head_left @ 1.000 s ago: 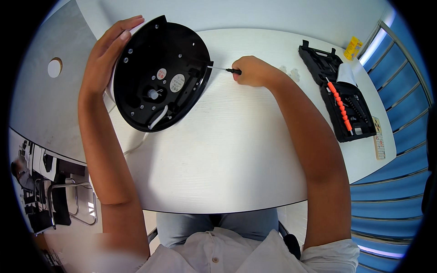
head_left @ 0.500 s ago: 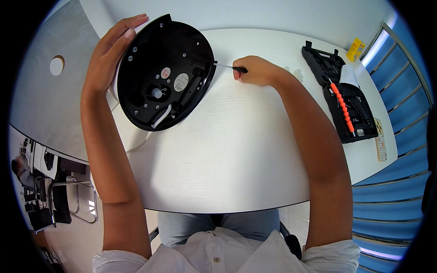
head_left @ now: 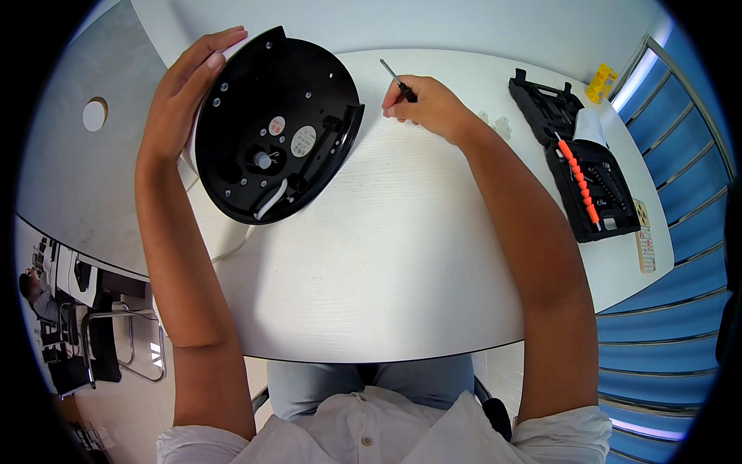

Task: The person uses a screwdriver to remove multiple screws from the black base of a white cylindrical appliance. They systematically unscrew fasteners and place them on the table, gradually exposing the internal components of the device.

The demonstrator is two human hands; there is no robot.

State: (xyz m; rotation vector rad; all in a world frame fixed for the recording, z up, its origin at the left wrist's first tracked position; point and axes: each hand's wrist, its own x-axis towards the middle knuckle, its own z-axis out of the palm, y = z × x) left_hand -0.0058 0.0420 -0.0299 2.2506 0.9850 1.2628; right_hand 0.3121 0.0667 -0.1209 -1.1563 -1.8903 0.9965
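A round appliance with a black underside [head_left: 259,85] and a white outer shell stands tipped on its side at the left of the table. Several screws, two round stickers and a short white cord show on the black face. My left hand [head_left: 174,97] grips its upper left edge, fingers stretched over the white shell. To the right of the appliance, apart from it, my right hand [head_left: 433,108] holds a small screwdriver [head_left: 396,79] with a black handle. The blade points up and to the left. My thumb and a finger pinch together below it; whether they hold something small cannot be made out.
At the right of the white table [head_left: 363,286] lies an opened black tool case [head_left: 564,201] with an orange flexible shaft [head_left: 577,179]. Beside it are a remote control [head_left: 645,240] and a yellow packet [head_left: 600,83]. Metal railings [head_left: 688,158] run past the table's right edge.
The screwdriver has come away from the appliance's right rim and swung from pointing left to pointing upward. My left hand and the appliance have shifted slightly left.
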